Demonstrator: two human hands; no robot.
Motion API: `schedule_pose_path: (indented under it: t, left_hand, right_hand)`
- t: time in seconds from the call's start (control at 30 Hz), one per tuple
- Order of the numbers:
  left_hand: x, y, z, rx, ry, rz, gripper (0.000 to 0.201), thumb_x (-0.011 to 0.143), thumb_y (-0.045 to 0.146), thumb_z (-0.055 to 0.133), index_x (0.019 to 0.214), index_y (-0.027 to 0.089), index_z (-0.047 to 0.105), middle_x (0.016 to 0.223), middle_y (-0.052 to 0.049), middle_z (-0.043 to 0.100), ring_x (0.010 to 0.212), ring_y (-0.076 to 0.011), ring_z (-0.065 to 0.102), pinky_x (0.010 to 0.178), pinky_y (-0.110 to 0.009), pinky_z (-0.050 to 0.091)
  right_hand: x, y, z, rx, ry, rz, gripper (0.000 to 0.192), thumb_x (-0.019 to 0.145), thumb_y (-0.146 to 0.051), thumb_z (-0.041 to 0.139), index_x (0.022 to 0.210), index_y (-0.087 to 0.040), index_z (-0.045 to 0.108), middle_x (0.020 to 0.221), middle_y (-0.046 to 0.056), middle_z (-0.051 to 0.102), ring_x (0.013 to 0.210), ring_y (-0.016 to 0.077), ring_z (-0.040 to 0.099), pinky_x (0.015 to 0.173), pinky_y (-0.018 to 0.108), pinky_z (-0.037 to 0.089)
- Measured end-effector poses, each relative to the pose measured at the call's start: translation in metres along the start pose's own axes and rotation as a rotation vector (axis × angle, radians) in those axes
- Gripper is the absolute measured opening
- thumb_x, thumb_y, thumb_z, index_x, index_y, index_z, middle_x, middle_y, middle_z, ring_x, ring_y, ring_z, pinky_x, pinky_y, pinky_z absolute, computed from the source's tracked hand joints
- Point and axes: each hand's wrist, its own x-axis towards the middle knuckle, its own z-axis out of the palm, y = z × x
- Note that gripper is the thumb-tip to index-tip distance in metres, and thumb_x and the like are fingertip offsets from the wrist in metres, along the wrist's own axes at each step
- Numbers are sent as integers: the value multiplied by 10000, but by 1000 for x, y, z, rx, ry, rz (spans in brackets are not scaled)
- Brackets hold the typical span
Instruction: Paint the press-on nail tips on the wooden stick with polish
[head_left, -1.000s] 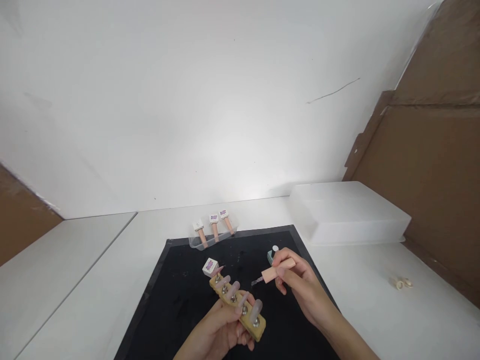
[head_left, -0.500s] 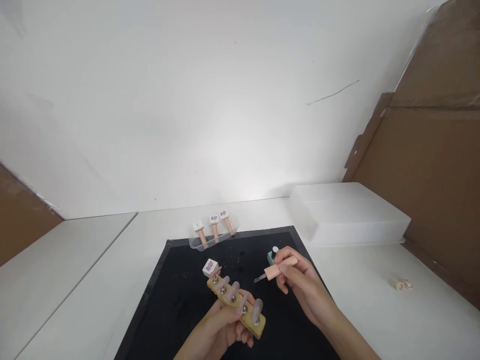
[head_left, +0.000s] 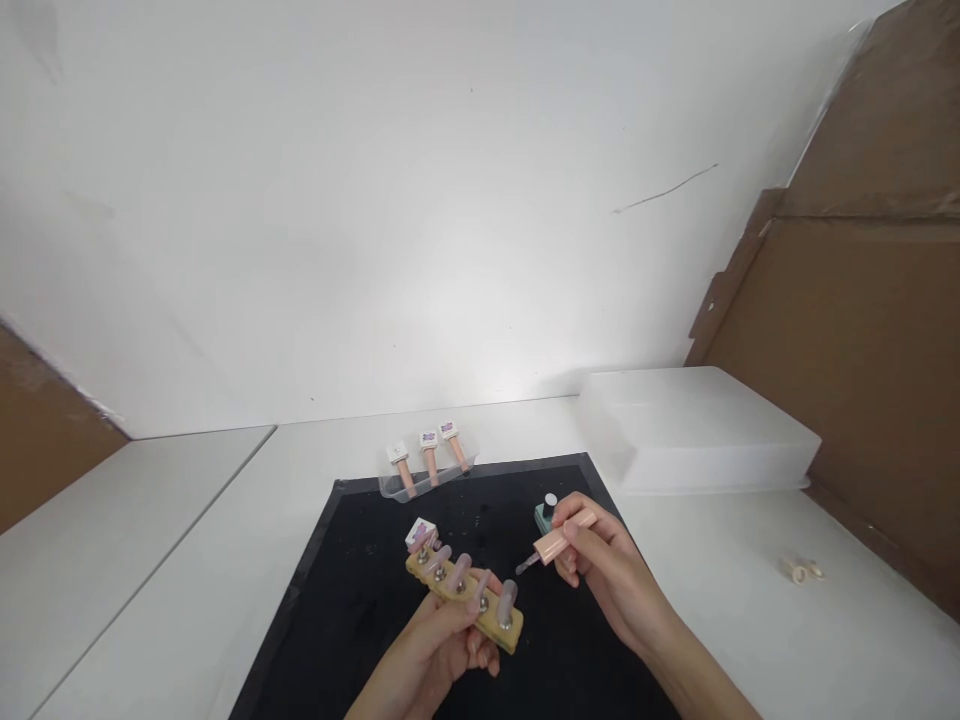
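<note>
Left hand grips wooden holder – five nail tips; right hand pinches one polish brush; three bottles behind.

Premises: a makeshift nail-art practice station. Evidence: plain white surface with a black rubber work mat at lower centre, a clear tray of pink-handled polish bottles behind it, bare white wall above, brown cardboard panels at right.
</note>
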Motion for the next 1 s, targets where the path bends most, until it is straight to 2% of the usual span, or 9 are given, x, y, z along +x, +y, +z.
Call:
schedule_pose_path:
  t: [0.3, 0.57, 0.9, 1.0]
  left_hand:
    - [1, 1, 2, -13, 5, -5, 274, 710, 297, 669, 911, 113, 635, 523, 28, 465, 539, -118, 454, 614, -313, 404]
    - [1, 0, 1, -27, 6, -17, 278, 706, 306, 672, 912, 123, 638, 523, 31, 457, 531, -115, 444, 616, -318, 400]
    - [-1, 0, 2, -21, -16, -13, 236, 729, 288, 648, 898, 124, 634, 519, 30, 457, 528, -116, 441, 617, -320, 397]
    - [-1, 1, 1, -30, -7, -21, 254, 717, 288, 659, 910, 124, 631, 521, 30, 463, 533, -120, 450, 615, -320, 395]
  right_hand:
    - [-1, 0, 3, -63, -118, 30, 248, 766, -405, 665, 739, -169, 594, 547, -50, 434, 483, 82, 363, 475, 220, 305]
    - [-1, 0, 2, -84, -111, 25, 218, 775, -379, 656, 739, -174, 589, 554, -52, 427, 491, 86, 368, 475, 220, 308]
    - [1, -2, 0, -68, -28, 5, 201, 769, -358, 660, 722, -179, 580, 534, -63, 413, 482, 86, 355, 466, 216, 299]
    - [0, -2, 0, -28, -50, -5, 207, 767, -362, 661, 721, -176, 581, 544, -60, 424, 477, 83, 359, 469, 218, 299]
